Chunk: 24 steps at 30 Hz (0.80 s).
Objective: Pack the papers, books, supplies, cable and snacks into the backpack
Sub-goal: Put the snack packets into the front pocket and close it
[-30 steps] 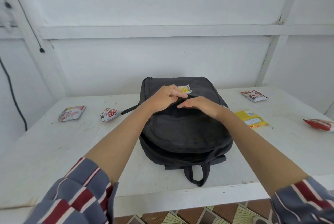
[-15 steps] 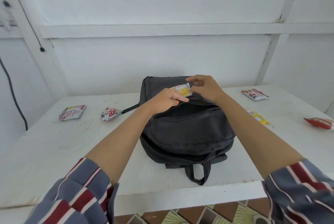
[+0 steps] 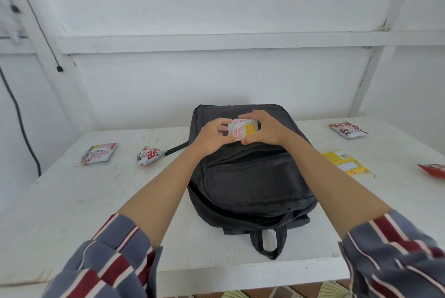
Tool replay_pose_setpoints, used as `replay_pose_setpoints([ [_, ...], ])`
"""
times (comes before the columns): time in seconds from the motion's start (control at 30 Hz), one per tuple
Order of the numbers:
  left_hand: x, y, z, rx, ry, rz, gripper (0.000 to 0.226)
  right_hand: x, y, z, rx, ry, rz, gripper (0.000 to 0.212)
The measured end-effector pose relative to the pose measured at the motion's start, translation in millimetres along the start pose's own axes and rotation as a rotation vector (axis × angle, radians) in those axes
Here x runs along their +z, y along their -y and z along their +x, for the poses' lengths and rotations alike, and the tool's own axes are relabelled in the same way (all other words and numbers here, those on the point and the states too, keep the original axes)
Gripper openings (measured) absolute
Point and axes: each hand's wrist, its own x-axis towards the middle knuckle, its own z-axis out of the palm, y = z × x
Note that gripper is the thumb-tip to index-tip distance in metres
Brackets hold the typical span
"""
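**A:** What's in your hands?

**B:** My left hand (image 3: 212, 136) pinches one end of a small snack packet (image 3: 243, 129), thumb and fingertips curled onto its edge. My right hand (image 3: 265, 129) curls round the other end. I'm holding it over the upper part of the black backpack (image 3: 255, 182), just beyond the front pocket mouth (image 3: 243, 156), which looks unzipped.

**A:** How will it handle?

**B:** Nearly weightless, I'd say. It's slick, crinkly film, probably with something brittle inside, so I grip the sealed ends, not the middle, and don't squeeze.

**A:** And the bag?

**B:** Soft, floppy fabric, lying flat on the white table (image 3: 96, 201). That pocket mouth will likely sag, so one hand should hold it open while the other slides the packet in.

**A:** What's outside it?

**B:** A red-and-white packet (image 3: 100, 153) and a crumpled packet (image 3: 150, 155) lie well to my left. There's a yellow pack (image 3: 345, 164) near my right forearm, a far packet (image 3: 348, 129) beyond it, and a red wrapper (image 3: 433, 170) at the right edge. All look light enough to lift by an edge.
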Motion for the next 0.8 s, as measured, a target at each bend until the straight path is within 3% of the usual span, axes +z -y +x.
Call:
replay_pose_setpoints([
  [0.27, 1, -3, -5, 0.018, 0.035, -0.108, 0.051, -2, -1, -7, -0.045, -0.115, -0.054, 0.041],
  [0.53, 3, -14, -28, 0.102, 0.038, -0.152, 0.037, -28, 0, -51, 0.021, -0.18, 0.227, 0.025],
  [0.8, 16, -20, -38, 0.242, 0.243, 0.129, 0.038, -56, -14, -105, 0.142, -0.085, 0.391, 0.023],
])
